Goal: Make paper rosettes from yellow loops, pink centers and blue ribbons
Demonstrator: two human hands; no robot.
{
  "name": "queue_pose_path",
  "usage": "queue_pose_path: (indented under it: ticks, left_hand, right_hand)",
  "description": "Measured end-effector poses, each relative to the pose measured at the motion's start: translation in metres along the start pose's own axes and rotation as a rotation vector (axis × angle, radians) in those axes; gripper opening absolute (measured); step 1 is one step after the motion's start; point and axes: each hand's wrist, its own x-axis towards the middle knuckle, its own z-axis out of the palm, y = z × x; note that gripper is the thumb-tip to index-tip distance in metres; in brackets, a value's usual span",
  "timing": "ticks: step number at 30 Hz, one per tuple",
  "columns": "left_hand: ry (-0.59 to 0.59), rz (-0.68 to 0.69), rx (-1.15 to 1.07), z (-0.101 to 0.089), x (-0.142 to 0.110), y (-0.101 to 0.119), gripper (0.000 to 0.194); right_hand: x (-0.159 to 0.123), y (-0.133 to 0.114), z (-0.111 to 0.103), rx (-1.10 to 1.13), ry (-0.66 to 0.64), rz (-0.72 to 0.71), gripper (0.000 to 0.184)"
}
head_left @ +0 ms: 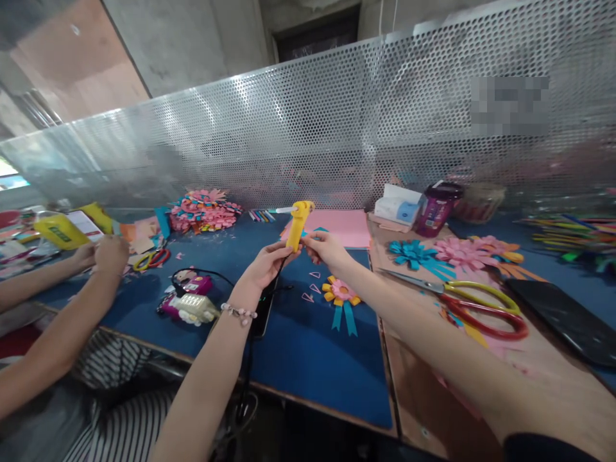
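Observation:
My left hand (273, 262), with a beaded bracelet at its wrist, is closed around the lower handle of a yellow hot glue gun (297, 228). The glue gun stands upright above the blue table, and a dark cord hangs below it. Just right of the handle, my right hand (325, 249) has its fingers pinched together; whatever they hold is too small to make out. Below the hands lies a paper flower (343, 292) with a pink centre, orange petals and teal ribbon tails. Small pink paper loops (312, 287) lie beside it.
Large scissors (469, 301), a black phone (563, 317) and finished paper flowers (411, 255) lie at right. Pink paper sheets (349, 228) lie behind my hands. A flower pile (205, 210) and a purple pouch (190, 298) are leftward. A co-worker's hands (110, 253) work at far left.

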Motion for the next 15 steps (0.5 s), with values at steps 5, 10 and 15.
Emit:
queue_pose_path:
  ticks: [5, 10, 15]
  left_hand:
    - [0.042, 0.042, 0.007, 0.002, 0.0, 0.003, 0.027]
    - [-0.014, 0.061, 0.099, 0.009, -0.001, -0.002, 0.036]
    - [-0.076, 0.022, 0.171, 0.014, 0.001, -0.012, 0.045]
  right_hand:
    - [-0.004, -0.004, 0.006, -0.045, 0.062, -0.046, 0.03]
    - [-0.008, -0.006, 0.015, -0.121, 0.159, -0.227, 0.037]
    - [-0.003, 0.006, 0.019, -0.144, 0.241, -0.247, 0.029]
